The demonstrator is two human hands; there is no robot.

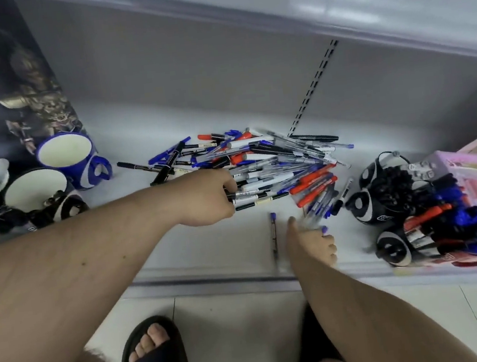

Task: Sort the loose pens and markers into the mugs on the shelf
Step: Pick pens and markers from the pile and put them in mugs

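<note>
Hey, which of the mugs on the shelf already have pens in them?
The two black-and-white mugs right of the loose pen pile are packed full. The blue-and-white mug at the left is empty.

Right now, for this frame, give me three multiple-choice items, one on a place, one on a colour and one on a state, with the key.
1. Where is the blue mug relative to the pen pile?
A. left of it
B. right of it
C. on top of it

2. What colour is the cap of the single pen lying apart on the shelf?
A. red
B. blue
C. green

3. What is the left hand doing?
A. resting flat on the floor
B. gripping a bundle of pens
C. holding a mug

Key: 1 A, the mug stands at the shelf's left with the pile mid-shelf. 2 B, its upper end is blue. 3 B, the fingers curl round several pens at the pile's near edge.
</note>
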